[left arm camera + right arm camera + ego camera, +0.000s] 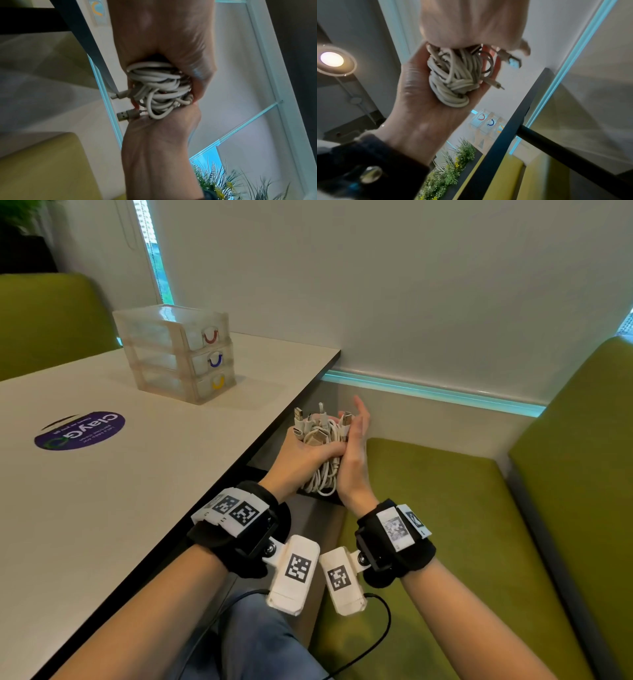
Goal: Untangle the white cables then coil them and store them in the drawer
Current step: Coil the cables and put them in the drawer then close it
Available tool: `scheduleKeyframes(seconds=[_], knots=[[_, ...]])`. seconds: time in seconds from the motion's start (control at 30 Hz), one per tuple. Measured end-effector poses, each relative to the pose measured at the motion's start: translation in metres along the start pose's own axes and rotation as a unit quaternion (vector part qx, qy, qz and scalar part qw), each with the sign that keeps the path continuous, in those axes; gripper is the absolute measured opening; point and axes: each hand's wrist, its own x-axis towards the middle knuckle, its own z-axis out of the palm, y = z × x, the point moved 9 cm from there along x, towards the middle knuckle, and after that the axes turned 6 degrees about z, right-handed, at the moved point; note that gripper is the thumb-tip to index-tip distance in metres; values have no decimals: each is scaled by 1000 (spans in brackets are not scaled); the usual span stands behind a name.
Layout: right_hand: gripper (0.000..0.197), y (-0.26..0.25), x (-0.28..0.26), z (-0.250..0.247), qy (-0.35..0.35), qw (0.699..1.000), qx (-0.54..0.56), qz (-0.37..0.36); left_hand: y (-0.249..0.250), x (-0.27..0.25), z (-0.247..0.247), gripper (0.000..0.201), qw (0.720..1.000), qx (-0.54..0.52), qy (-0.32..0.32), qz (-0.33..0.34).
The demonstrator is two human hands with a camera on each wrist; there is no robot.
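Note:
A tangled bundle of white cables (322,436) with several USB plugs sticking up is held between my two hands, just off the table's right edge. My left hand (298,455) cups the bundle from the left, thumb curled over it. My right hand (354,460) presses its palm against the right side, fingers stretched upward. The left wrist view shows the cables (159,88) squeezed between both palms. In the right wrist view the cables (453,75) lie in my left palm. The clear three-drawer unit (171,344) stands on the table, all drawers closed, with red, blue and yellow handles.
The white table (102,508) carries a purple round sticker (79,430); its dark edge runs diagonally beside my left hand. A green bench (428,508) lies under and to the right of my hands, with the wall behind. The drawer unit (488,121) shows past the table edge.

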Motion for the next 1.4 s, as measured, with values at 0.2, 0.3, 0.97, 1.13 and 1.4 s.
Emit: scheduleKeyframes(seconds=[0.2, 0.3, 0.97, 1.13, 1.4], knots=[[60, -7, 2, -9, 72, 996, 56, 19, 4, 3, 4, 22, 1000, -7, -10, -14], [52, 4, 7, -4, 49, 984, 153, 83, 6, 8, 0, 17, 998, 44, 33, 2], [53, -3, -7, 31, -225, 969, -99, 33, 14, 8, -33, 38, 994, 23, 95, 49], [44, -17, -4, 41, -224, 971, -85, -22, 27, 12, -38, 34, 990, 55, 99, 80], [50, -6, 27, 80, -315, 939, -130, 50, 36, 42, -79, 24, 972, 137, 178, 61]])
